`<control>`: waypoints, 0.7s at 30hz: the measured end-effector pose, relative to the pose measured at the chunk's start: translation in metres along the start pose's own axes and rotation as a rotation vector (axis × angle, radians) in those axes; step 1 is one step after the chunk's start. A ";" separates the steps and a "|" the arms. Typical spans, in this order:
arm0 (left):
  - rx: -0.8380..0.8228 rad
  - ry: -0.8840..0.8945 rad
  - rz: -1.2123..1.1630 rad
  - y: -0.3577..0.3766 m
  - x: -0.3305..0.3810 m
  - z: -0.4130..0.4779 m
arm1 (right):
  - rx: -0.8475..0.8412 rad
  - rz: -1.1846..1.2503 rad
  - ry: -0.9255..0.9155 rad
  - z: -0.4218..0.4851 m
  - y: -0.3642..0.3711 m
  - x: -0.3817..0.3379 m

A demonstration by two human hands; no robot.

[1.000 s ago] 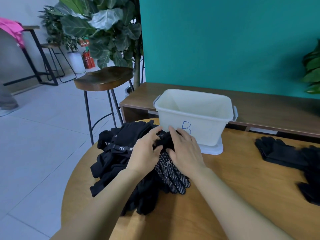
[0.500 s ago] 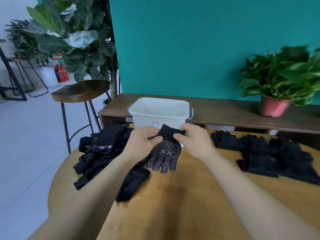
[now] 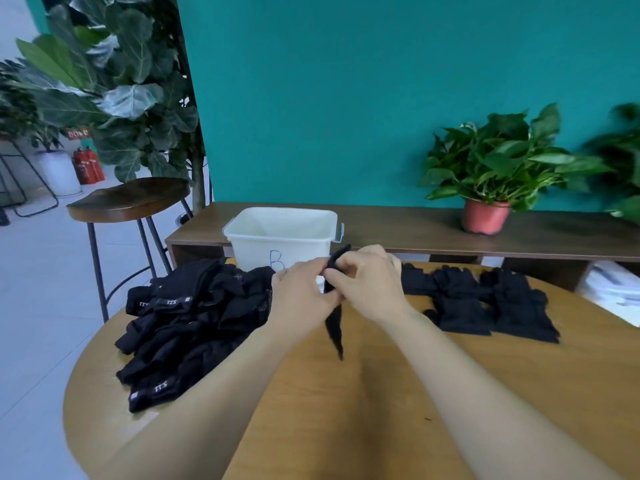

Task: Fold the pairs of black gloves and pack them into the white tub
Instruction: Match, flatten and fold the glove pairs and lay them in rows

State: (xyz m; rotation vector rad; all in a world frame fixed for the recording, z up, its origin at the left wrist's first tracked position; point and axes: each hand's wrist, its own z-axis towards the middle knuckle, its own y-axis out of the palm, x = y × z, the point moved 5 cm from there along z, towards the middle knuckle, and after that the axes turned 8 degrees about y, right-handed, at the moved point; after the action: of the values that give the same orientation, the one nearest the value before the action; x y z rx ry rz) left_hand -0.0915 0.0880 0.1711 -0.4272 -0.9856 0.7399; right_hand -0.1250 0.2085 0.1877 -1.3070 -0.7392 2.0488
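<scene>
Above the far half of the round wooden table (image 3: 363,403), the left hand (image 3: 304,296) and the right hand (image 3: 369,285) meet almost knuckle to knuckle. Each has its fingers curled and pinches the upper part of a thin black knit glove (image 3: 335,327); seen edge-on, it may be 1 glove or 2 laid together, and I cannot tell which. Its long axis runs close to upright: the top end pokes out above the right hand's fingers, and the lower end hangs down toward the tabletop. Straight beyond the hands stands the open white plastic tub (image 3: 256,249) with a blue letter B on its front wall; what shows of its inside holds no gloves. The left hand sits in front of that wall and the right hand just off the tub's right corner, so either could carry the bundle forward and over the rim. I judge the fold has to be finished first, bringing the hanging end up. To the left of the left hand lies a loose heap of black gloves (image 3: 194,317); to the right, a flatter row of black gloves (image 3: 485,299). Behind the table runs a dark wooden bench (image 3: 415,230) with a potted green plant (image 3: 485,216).
</scene>
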 end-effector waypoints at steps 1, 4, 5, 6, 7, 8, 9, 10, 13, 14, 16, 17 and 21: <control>0.021 -0.030 -0.048 -0.001 -0.001 0.001 | -0.012 0.027 -0.019 -0.003 -0.003 -0.001; 0.003 -0.091 -0.184 -0.004 -0.005 0.005 | 0.024 0.106 0.004 -0.007 -0.020 0.006; -0.015 -0.126 -0.245 -0.006 -0.005 0.006 | 0.039 0.099 0.053 -0.007 -0.024 0.013; -0.037 -0.164 -0.324 -0.007 -0.004 0.006 | 0.006 0.083 0.117 -0.006 -0.024 0.021; -0.067 -0.198 -0.408 -0.006 -0.003 0.006 | -0.074 0.100 0.183 -0.007 -0.021 0.029; -0.101 -0.213 -0.480 -0.004 -0.001 0.005 | -0.188 0.165 0.237 -0.008 -0.017 0.035; -0.135 -0.223 -0.525 -0.001 -0.002 0.005 | -0.298 0.254 0.267 -0.011 -0.012 0.039; -0.180 -0.229 -0.541 0.002 -0.002 0.005 | -0.376 0.341 0.279 -0.014 -0.007 0.042; -0.349 -0.288 -0.551 0.016 -0.010 -0.002 | -0.381 0.364 0.287 -0.018 -0.007 0.053; -0.404 -0.322 -0.545 0.021 -0.015 -0.004 | -0.375 0.350 0.293 -0.019 -0.008 0.057; -0.476 -0.360 -0.524 0.030 -0.026 -0.008 | -0.402 0.328 0.323 -0.020 -0.007 0.068; -0.494 -0.371 -0.504 0.036 -0.033 -0.009 | -0.410 0.312 0.346 -0.020 -0.007 0.076; -0.539 -0.372 -0.474 0.057 -0.040 -0.002 | -0.385 0.283 0.398 -0.014 -0.006 0.101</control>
State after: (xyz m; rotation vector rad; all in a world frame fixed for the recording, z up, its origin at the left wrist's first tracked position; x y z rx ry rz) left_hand -0.1245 0.0975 0.1101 -0.5022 -1.5782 0.1101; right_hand -0.1458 0.2881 0.1274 -2.0662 -0.8220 1.8121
